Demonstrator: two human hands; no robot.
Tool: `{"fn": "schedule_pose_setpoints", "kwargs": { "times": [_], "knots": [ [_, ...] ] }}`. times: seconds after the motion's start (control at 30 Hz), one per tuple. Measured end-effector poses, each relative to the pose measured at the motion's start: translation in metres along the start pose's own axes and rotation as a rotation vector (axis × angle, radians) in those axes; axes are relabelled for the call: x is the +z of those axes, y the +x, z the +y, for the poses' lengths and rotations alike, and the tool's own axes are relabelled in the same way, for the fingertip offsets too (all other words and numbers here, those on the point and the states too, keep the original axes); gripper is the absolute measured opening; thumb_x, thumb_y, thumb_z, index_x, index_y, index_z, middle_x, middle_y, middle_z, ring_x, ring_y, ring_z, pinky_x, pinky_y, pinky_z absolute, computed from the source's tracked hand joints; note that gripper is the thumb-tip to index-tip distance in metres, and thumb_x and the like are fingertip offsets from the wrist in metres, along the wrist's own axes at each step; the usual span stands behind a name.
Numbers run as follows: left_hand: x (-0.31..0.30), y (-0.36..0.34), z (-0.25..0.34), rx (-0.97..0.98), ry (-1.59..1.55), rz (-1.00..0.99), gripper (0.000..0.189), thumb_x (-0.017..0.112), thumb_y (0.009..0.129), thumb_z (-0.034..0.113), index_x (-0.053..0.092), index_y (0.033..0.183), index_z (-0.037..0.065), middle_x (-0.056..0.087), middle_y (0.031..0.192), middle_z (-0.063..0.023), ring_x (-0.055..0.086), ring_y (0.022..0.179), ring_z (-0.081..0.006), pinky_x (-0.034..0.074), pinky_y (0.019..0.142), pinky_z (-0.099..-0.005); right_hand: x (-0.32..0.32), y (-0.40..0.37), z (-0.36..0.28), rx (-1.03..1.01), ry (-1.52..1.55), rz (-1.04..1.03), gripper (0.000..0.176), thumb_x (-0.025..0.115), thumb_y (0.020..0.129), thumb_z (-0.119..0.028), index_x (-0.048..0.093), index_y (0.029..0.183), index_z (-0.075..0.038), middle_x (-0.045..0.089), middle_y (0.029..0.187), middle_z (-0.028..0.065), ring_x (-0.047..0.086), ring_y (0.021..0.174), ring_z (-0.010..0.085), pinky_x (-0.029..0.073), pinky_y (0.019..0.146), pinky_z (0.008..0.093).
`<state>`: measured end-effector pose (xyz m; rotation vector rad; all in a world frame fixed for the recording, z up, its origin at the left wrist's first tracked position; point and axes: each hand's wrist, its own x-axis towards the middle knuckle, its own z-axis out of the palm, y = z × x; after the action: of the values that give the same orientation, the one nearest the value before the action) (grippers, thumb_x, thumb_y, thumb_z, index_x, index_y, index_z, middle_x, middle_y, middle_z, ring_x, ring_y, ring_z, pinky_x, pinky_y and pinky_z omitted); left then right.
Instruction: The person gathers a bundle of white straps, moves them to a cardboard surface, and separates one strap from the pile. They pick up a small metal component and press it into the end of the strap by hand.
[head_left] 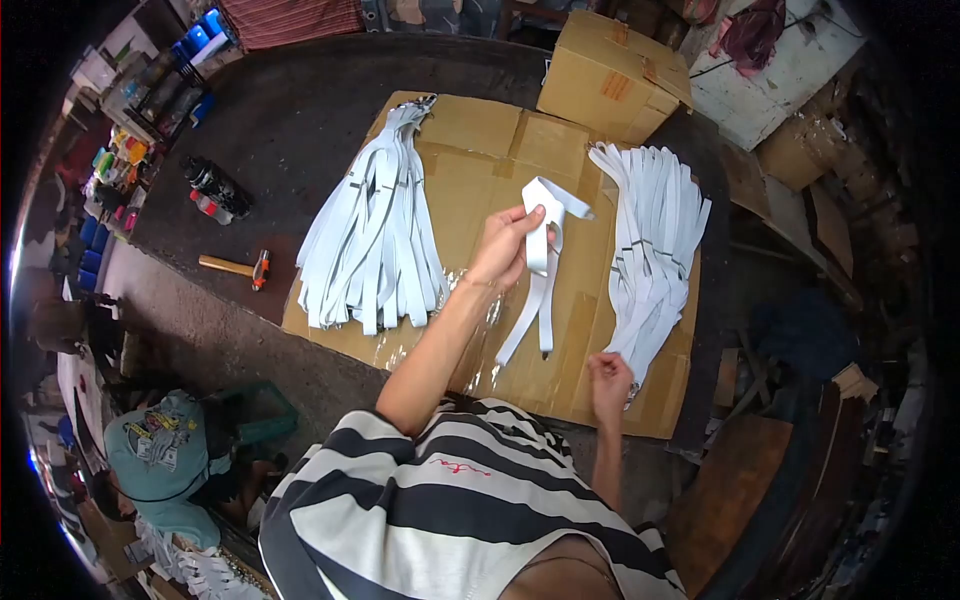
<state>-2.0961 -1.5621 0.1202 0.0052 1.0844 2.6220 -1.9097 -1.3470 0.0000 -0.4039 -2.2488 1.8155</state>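
My left hand (pixel 508 245) is closed round a folded pair of white suspenders (pixel 538 300), raised over the cardboard sheet (pixel 470 180). Two strap ends with small dark tips hang below it, and another end points to the right. Near the lower end of the right bundle of white suspenders (pixel 655 240), my right hand (pixel 610 385) has its fingers curled together; what they pinch, if anything, is hidden. A second bundle of white suspenders (pixel 375 220) lies fanned out to the left, its gathered metal ends at the top.
The cardboard covers part of a dark table (pixel 300 90). A closed cardboard box (pixel 610 75) stands at the back right. On the left are a hammer (pixel 240 268) and a dark bottle (pixel 215 185). Another person in a green shirt (pixel 165 460) sits at lower left.
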Motion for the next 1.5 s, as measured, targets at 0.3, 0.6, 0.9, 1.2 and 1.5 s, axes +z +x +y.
{"fn": "schedule_pose_setpoints", "kwargs": {
  "times": [0.3,0.6,0.9,1.2,1.5],
  "knots": [
    [0.076,-0.123,0.016,-0.098,-0.359,-0.267,0.026,0.059,0.094,0.026,0.057,0.1,0.001,0.056,0.08,-0.006,0.054,0.074,-0.0144,0.047,0.062,-0.0262,-0.06,0.021,-0.08,-0.001,0.369,-0.055,0.017,0.064,0.091,-0.014,0.057,0.082,-0.001,0.052,0.065,-0.0013,0.045,0.055,0.0054,0.036,0.051,0.0206],
    [0.095,-0.157,0.009,-0.132,-0.383,-0.323,0.026,0.058,0.095,0.026,0.055,0.098,0.001,0.05,0.078,-0.0046,0.051,0.073,-0.0146,0.045,0.058,-0.0266,-0.065,0.009,-0.117,-0.163,0.513,-0.164,0.011,0.064,0.089,-0.004,0.057,0.092,0.003,0.057,0.078,0.0057,0.052,0.064,0.0109,0.042,0.058,0.0232],
    [0.103,-0.165,0.014,-0.173,-0.44,-0.44,0.031,0.059,0.094,0.024,0.055,0.112,-0.001,0.054,0.08,-0.006,0.054,0.075,-0.016,0.046,0.061,-0.0293,-0.067,0.013,-0.128,-0.13,0.566,-0.234,0.022,0.06,0.091,-0.003,0.06,0.11,0.008,0.065,0.091,0.0126,0.06,0.075,0.0144,0.048,0.066,0.0264],
    [0.111,-0.169,0.017,-0.147,-0.509,-0.35,0.027,0.059,0.094,0.023,0.054,0.109,0.001,0.053,0.083,-0.0056,0.056,0.077,-0.0157,0.048,0.064,-0.0306,-0.053,0.027,-0.146,-0.233,0.552,-0.33,0.02,0.058,0.094,-0.008,0.057,0.109,0.006,0.065,0.095,0.0143,0.062,0.078,0.0168,0.05,0.072,0.029],
    [0.118,-0.169,0.01,-0.188,-0.554,-0.38,0.028,0.06,0.093,0.021,0.053,0.109,0.0,0.055,0.084,-0.0073,0.058,0.079,-0.0169,0.05,0.065,-0.0306,-0.034,0.016,-0.193,-0.444,0.512,-0.739,0.041,0.056,0.094,-0.041,0.052,0.085,-0.001,0.056,0.112,0.0241,0.057,0.098,0.0277,0.04,0.094,0.0387]
  ]
}}
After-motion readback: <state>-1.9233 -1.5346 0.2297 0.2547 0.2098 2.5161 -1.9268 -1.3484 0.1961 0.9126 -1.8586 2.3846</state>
